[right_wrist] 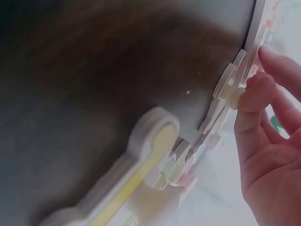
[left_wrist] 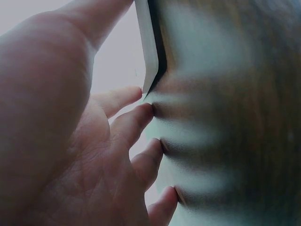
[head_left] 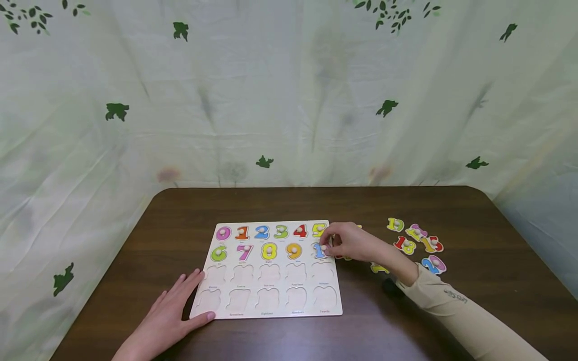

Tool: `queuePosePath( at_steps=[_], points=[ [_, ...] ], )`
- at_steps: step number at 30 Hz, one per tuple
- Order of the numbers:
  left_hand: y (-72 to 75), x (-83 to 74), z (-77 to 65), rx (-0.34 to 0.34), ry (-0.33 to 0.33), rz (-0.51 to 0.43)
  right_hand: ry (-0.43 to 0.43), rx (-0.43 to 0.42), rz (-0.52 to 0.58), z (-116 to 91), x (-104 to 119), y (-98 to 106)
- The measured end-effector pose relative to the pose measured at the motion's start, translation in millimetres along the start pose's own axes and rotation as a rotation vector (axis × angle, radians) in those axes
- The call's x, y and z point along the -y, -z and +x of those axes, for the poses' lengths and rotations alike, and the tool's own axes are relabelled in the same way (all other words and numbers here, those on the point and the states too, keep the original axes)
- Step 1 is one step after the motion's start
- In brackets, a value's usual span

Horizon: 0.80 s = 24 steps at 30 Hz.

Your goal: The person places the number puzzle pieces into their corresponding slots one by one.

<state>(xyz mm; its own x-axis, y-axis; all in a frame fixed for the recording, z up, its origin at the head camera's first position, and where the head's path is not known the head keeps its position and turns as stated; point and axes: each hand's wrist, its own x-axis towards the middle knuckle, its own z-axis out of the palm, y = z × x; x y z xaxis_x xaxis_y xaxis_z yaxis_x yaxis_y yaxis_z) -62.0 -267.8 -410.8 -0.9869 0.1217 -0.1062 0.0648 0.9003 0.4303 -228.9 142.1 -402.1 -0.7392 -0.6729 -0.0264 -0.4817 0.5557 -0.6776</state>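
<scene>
A white wooden number puzzle board (head_left: pixel 266 318) lies on the table, its two upper rows filled with coloured knobbed numbers from an orange 1 (head_left: pixel 242 232) to an orange 9 (head_left: pixel 294 251). My right hand (head_left: pixel 349 241) pinches the knob of a blue-edged number piece (head_left: pixel 318 251) at the right end of the second row; its second digit is mostly hidden by the fingers. My left hand (head_left: pixel 164 313) rests at the board's lower left corner, fingers spread, thumb on the front edge. In the left wrist view, its fingertips (left_wrist: pixel 146 110) line the board's edge.
Loose number pieces lie right of the board, among them a red-and-yellow 13 (head_left: pixel 405 244), a 20 (head_left: pixel 434 264) and a yellow piece (head_left: pixel 379 268) under the right forearm. Shallow recesses (head_left: pixel 269 274) fill the board's lower rows. A leaf-patterned curtain (head_left: pixel 289 100) hangs behind the brown table (head_left: pixel 180 210).
</scene>
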Motion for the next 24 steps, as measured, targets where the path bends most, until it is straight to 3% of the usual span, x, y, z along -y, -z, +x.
queuePosePath(
  at_steps=[6, 16, 24],
  points=[
    [-0.9, 0.4, -0.8, -0.02, -0.019, -0.005, -0.062, -0.012, -0.011, 2.8, 1.3, -2.5],
    [-1.0, 0.1, -0.5, -0.007, -0.008, -0.008, -0.086, 0.017, 0.022, 6.7, 5.6, -5.1],
    [-0.7, 0.2, -1.2, -0.022, -0.021, -0.013, -0.083, 0.009, -0.013, 7.9, 7.9, -4.5]
  ],
)
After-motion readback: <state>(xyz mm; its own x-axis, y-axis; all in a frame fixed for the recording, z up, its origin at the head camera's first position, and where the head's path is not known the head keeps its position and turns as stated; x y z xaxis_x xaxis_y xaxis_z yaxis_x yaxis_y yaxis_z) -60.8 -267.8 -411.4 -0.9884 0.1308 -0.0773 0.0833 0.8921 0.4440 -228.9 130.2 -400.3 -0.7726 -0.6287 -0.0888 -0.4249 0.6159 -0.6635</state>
